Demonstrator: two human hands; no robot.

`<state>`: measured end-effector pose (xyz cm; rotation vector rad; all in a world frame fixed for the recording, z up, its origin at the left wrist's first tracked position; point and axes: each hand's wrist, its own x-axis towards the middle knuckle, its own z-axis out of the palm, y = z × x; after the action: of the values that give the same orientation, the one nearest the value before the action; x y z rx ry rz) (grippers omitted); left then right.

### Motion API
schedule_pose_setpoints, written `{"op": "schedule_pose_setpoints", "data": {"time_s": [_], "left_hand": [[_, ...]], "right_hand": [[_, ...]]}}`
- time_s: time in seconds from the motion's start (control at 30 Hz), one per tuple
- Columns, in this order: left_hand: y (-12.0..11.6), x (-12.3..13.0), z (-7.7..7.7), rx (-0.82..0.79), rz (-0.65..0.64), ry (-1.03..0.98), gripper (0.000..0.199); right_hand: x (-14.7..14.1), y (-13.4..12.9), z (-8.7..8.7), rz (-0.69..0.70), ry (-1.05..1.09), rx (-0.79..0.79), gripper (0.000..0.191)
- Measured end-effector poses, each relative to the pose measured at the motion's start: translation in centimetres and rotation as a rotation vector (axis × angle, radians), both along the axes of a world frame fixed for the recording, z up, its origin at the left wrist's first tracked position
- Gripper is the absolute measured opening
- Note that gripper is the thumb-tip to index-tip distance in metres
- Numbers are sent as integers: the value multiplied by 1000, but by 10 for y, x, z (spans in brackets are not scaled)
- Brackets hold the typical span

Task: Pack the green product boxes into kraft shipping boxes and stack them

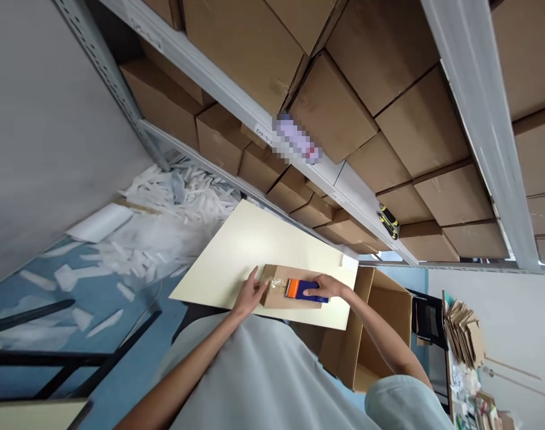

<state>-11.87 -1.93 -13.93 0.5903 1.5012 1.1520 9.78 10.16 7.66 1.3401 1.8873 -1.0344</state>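
A small brown cardboard box [275,298] lies on a cream table top [227,251] in front of me, with a strip of clear tape near its left end. My left hand [251,292] is at that end, fingers apart and fingertips against the box's edge. Lying over the box's top is a flat, dark blue and orange object [293,288], perhaps a small pack; its exact kind is unclear. My right hand [325,288] grips its blue right part, the thumb across the upper face.
A metal shelf [236,89] full of cardboard boxes rises behind the table. Black-and-yellow utility knives [387,221] rest on its ledge. A large open carton [384,322] stands right of the table. White scraps [182,191] cover the floor at left, beside a white roll [99,222].
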Motion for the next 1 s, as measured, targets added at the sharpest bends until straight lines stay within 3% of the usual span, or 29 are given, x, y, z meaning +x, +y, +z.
{"op": "schedule_pose_setpoints", "data": {"time_s": [0.07,0.17,0.27,0.47,0.63,0.8,1.0], "left_hand": [[-3,1,1,7,-9,115,63],[-7,10,17,40,-39,266,52],[-6,23,32,27,40,397,49],[7,44,33,-62,314,230,44],[7,59,54,-98,428,321,29],[10,69,52,-117,398,370,25],[13,70,47,-128,402,371,21]], "right_hand": [[4,0,-2,9,25,12,50],[10,2,-5,21,54,15,44],[16,5,-9,39,71,7,45],[29,16,-17,56,176,-18,45],[48,15,-19,-38,288,-204,53],[112,26,-15,-165,385,-393,65],[233,57,27,-179,221,-323,77]]}}
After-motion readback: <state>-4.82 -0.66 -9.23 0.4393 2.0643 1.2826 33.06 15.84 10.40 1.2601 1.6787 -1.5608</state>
